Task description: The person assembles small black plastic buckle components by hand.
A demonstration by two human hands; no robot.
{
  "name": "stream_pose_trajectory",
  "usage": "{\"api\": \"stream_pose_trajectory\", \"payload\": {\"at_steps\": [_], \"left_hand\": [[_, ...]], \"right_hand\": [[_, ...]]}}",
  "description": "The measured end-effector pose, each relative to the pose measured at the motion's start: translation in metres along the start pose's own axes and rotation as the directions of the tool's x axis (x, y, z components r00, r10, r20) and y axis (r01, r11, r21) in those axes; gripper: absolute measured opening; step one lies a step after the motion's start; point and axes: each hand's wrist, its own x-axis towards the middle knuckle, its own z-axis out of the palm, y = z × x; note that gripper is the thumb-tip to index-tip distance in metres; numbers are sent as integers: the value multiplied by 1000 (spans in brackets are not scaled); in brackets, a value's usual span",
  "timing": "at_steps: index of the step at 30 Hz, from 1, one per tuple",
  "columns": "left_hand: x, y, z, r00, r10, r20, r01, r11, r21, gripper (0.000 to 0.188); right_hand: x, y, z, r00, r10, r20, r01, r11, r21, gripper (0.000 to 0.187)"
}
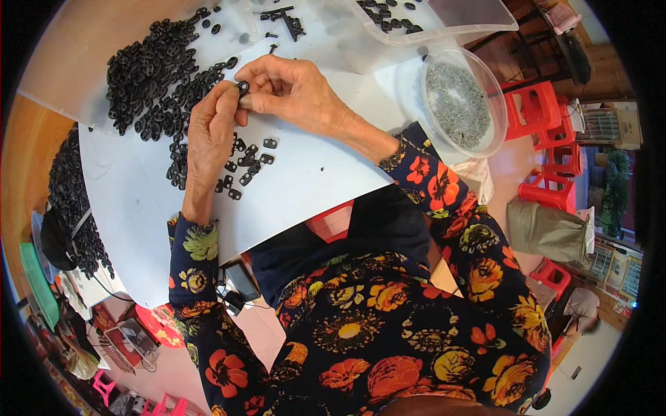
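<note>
Both hands meet over the white table (312, 187), pinching one small black oval part with a hole (243, 88) between them. My left hand (214, 128) grips it from the left with thumb and fingers pressed together. From the right, my right hand (295, 93) holds the same part by thumb and forefinger; its other fingers are curled. A large heap of black oval parts (149, 73) lies just left of the hands. Below my left wrist, several small black two-holed pieces (250, 163) are scattered on the table.
A clear round tub of small silvery pieces (458, 104) stands at the right. Black parts lie in a clear plastic bin (444, 31) at the far side. Black screw-like pieces (288, 21) sit beyond my hands. Red stools (531, 111) stand right of the table; a dark pile (73, 201) is at left.
</note>
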Motion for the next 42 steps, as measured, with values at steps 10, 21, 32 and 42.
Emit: {"api": "stream_pose_trajectory", "payload": {"at_steps": [10, 21, 32, 42], "left_hand": [[-2, 6, 9, 1000, -23, -1, 23, 997, -72, 27], [-2, 3, 10, 990, 107, -88, -111, 993, -41, 23], [-2, 2, 12, 967, 160, -196, -146, 986, 83, 24], [-2, 0, 8, 980, 134, -149, -128, 991, 49, 23]], "right_hand": [[0, -5, -7, 992, -91, 87, 115, 931, -346, 31], [1, 3, 1, 995, -96, -35, 92, 992, -89, 25], [2, 5, -1, 998, 36, -42, -34, 998, 45, 26], [1, -3, -3, 993, 120, -16, -120, 993, 12, 24]]}}
